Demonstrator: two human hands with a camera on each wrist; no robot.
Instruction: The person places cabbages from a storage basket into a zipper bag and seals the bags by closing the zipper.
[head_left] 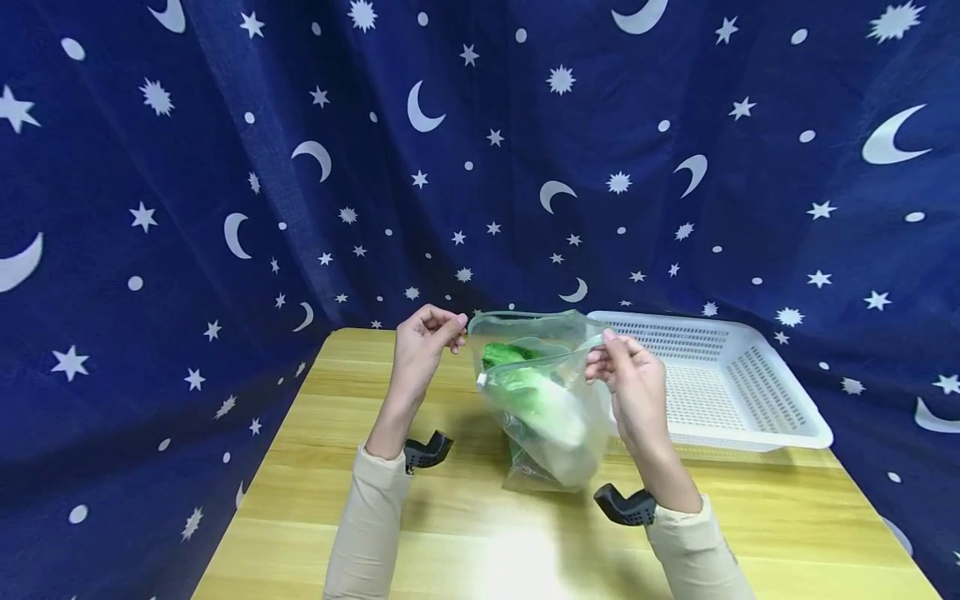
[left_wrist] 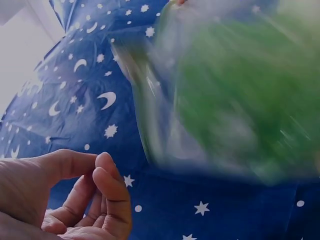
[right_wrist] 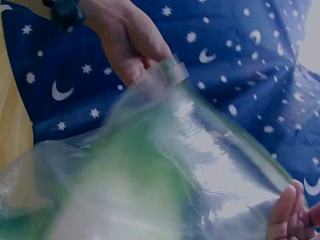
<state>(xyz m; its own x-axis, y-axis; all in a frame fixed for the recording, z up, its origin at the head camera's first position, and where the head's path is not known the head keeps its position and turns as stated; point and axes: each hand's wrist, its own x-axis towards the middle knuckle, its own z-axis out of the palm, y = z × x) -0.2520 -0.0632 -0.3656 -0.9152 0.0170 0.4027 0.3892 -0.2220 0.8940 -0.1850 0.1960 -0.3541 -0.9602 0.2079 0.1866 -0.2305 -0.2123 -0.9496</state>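
Note:
A clear zip bag (head_left: 596, 442) stands tilted above the table, its mouth spread apart. Inside it is a leafy vegetable (head_left: 543, 408), green at the top and white at the base, like a Chinese cabbage. My right hand (head_left: 636, 379) pinches the right side of the rim between thumb and fingers. Close beside the rim's left corner is my left hand (head_left: 423, 342), thumb and forefinger tips together. In the left wrist view those fingers (left_wrist: 112, 195) hold nothing, and backdrop shows between them and the blurred bag. A white slider (head_left: 482, 379) sits on the near rim.
Behind the bag to the right, a white perforated plastic basket (head_left: 780, 408) stands on the wooden table (head_left: 300, 500). A dark blue curtain (head_left: 525, 250) with moons and stars hangs round the table. Both wrists carry black camera mounts (head_left: 626, 506).

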